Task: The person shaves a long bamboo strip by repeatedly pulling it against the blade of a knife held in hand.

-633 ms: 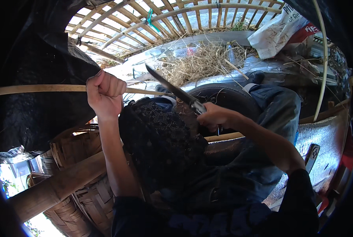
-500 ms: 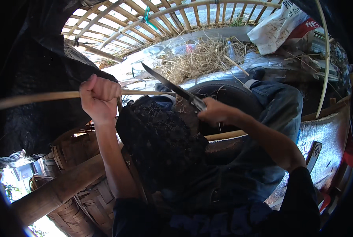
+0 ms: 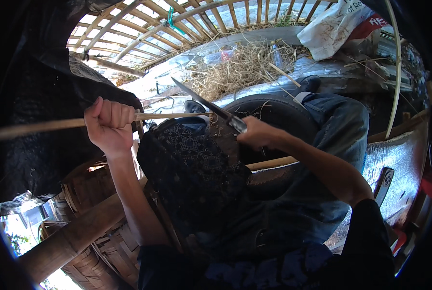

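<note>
My left hand (image 3: 109, 126) is closed in a fist around a long thin bamboo strip (image 3: 42, 125) that runs from the far left across to the middle. My right hand (image 3: 259, 137) grips the handle of a long dark knife (image 3: 204, 102), whose blade points up and left and meets the strip's right end above my lap. A dark patterned cloth (image 3: 192, 169) lies over my left thigh under the strip. My legs are in blue jeans (image 3: 332, 130).
A black tyre (image 3: 274, 108) lies between my knees. Woven baskets (image 3: 95, 193) and a thick bamboo pole (image 3: 71, 237) sit at lower left. Dry straw (image 3: 240, 67), a white sack (image 3: 337, 24) and a bamboo lattice (image 3: 177, 19) are ahead. A phone (image 3: 383, 183) rests at right.
My left hand has drawn the strip down and leftward along the blade. The knife and right hand have shifted slightly lower.
</note>
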`<state>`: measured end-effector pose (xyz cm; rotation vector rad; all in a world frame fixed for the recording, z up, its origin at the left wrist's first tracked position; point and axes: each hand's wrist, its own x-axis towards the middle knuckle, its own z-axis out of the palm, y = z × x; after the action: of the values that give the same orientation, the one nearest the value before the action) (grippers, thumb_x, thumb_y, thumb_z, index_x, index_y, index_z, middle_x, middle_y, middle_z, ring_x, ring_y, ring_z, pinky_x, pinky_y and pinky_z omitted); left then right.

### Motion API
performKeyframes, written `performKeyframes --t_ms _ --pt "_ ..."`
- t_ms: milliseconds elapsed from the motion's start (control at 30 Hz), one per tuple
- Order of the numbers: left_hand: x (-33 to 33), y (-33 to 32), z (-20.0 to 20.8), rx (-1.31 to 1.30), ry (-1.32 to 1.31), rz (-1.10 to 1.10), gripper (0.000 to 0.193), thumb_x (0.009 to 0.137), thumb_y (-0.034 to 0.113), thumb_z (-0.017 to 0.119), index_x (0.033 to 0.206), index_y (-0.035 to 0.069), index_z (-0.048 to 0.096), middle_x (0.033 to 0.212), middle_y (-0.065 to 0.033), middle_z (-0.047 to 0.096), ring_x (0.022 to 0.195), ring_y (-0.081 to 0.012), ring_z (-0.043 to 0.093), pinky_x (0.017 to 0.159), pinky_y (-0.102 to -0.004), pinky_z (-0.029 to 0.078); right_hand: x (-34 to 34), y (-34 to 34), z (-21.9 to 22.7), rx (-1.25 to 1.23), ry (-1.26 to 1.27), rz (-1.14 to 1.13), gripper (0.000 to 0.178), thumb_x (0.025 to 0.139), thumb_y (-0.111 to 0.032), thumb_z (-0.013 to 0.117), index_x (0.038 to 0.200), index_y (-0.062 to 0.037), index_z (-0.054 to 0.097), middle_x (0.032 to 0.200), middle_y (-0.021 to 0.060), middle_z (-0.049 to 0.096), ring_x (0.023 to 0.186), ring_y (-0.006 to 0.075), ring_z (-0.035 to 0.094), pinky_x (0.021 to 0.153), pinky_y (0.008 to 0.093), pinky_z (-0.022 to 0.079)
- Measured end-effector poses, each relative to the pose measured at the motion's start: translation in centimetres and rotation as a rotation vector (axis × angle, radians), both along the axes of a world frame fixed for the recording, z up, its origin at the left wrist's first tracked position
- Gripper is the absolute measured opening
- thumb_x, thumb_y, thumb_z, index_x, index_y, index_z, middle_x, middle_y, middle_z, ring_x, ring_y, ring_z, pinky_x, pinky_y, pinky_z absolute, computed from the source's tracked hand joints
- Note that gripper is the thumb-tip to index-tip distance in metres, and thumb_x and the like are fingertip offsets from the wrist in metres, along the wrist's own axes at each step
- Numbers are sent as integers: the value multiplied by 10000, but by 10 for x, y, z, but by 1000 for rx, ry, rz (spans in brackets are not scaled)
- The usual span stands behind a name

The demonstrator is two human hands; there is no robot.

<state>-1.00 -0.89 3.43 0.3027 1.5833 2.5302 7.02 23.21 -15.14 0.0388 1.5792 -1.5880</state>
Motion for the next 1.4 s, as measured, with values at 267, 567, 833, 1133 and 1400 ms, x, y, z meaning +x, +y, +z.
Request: performKeyframes --t_ms 267,567,833,1133,1400 --pt "-3 -11 -2 -48 -2 83 425 860 212 357 489 148 160 418 27 114 405 -95 66 424 -284 106 4 1 23 -211 119 -73 105 714 -76 522 774 -13 463 530 1 453 402 82 446 359 229 365" --pt "0 -5 -3 1 12 41 416 862 175 372 493 146 183 417 25 137 396 -83 77 423 -275 124 -4 3 13 -16 172 -50 126 738 -81 535 815 8 489 530 4 457 407 84 445 364 241 365" --pt "-6 -1 -1 4 -17 68 413 857 180 378 492 147 187 422 27 134 397 -84 78 425 -273 125 19 -7 -3 -123 -14 -11 180 722 -68 543 865 19 476 525 5 460 402 89 458 356 239 369" --pt "1 -15 -2 -17 6 99 420 863 175 371 490 149 180 422 28 135 391 -81 84 426 -272 132 -9 -6 53 -247 161 -67 159 718 -60 534 842 30 494 543 6 471 413 92 451 368 226 360" --pt "-6 -2 -3 34 3 8 420 857 174 381 490 150 176 423 28 129 396 -82 76 424 -270 122 10 -14 -6 102 268 -7 159 669 -80 525 780 33 511 607 61 496 536 136 485 482 291 388"
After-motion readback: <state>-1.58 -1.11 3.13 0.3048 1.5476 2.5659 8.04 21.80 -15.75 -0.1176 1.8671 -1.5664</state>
